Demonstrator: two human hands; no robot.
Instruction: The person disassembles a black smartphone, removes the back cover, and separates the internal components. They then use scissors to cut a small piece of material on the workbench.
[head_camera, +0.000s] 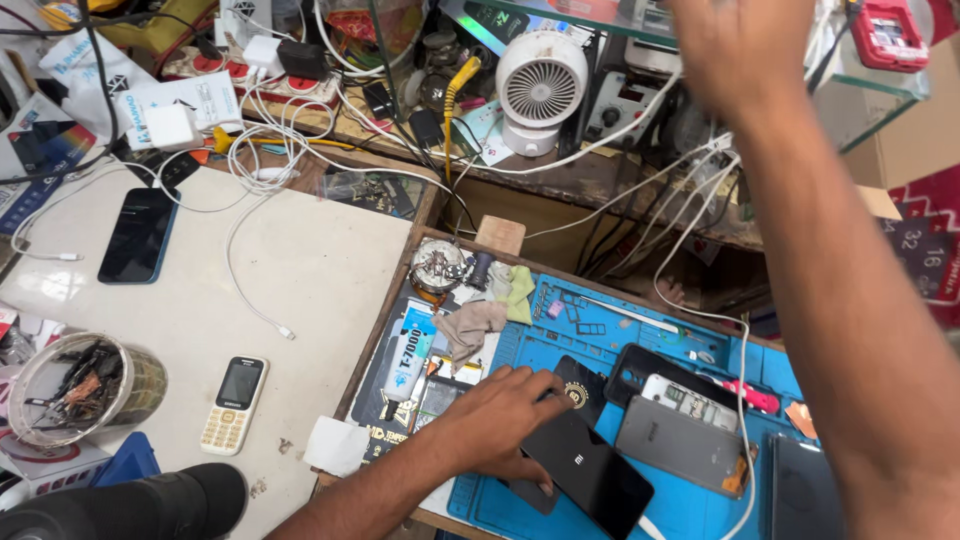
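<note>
My left hand (505, 420) lies flat with fingers spread on the blue work mat (600, 335). Its palm rests on the upper end of a black phone (592, 472) lying back up, and the fingertips reach a black cover with a gold emblem (577, 392). Raised high at the top right, my right hand (735, 50) is blurred in front of the glass shelf (560, 15); whether it holds anything is unclear. A grey phone back (680, 445) and an opened phone (688, 400) lie just right of the left hand.
A glue tube (408, 360), rags (478, 325) and a round tin (437, 265) sit at the mat's left. The white table (320, 260) holds a keypad phone (232, 405), a dark smartphone (138, 235), a tub of small parts (75, 385) and cables. A white fan (541, 85) stands behind.
</note>
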